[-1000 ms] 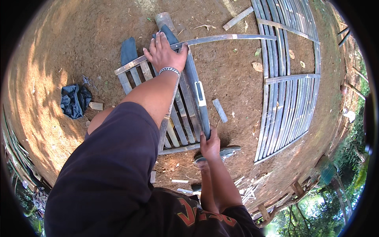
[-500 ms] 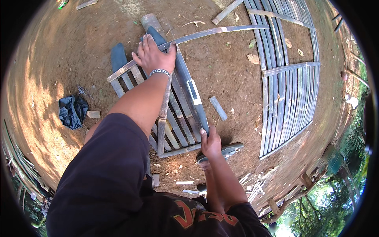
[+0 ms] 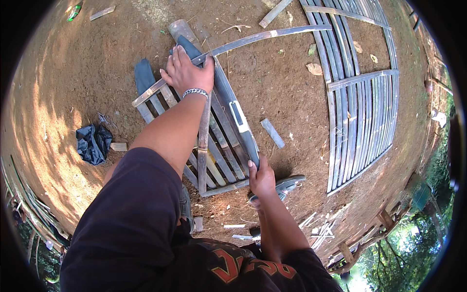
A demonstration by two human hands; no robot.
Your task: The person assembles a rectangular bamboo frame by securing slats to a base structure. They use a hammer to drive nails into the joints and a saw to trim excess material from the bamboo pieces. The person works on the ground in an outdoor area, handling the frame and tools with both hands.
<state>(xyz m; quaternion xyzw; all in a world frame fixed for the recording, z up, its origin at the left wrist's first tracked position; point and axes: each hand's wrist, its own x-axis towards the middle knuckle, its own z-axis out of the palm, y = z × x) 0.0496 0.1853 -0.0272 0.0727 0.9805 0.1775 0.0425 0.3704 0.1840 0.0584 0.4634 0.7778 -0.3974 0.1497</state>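
A panel of bamboo slats (image 3: 221, 138) lies on the ground in front of me. My left hand (image 3: 189, 73) is closed over its far corner, where a long curved bamboo slat (image 3: 272, 34) crosses and runs off to the right. My right hand (image 3: 262, 179) grips the near end of a dark bamboo strip (image 3: 224, 87) along the panel's right side. On that strip sits a pale-framed oblong piece (image 3: 238, 116), whose kind I cannot make out. A thicker bamboo piece (image 3: 181, 28) shows past my left fingers.
A larger slatted bamboo panel (image 3: 335, 117) lies to the right. A short bamboo offcut (image 3: 272, 133) sits between the panels. At left is a black plastic bag (image 3: 93, 144) beside a small wood block (image 3: 118, 146). Pale strips (image 3: 322, 234) are scattered near my shod foot (image 3: 290, 184).
Both hands keep their holds on the bamboo. The whole view has shifted slightly, and the panels keep their places relative to my hands.
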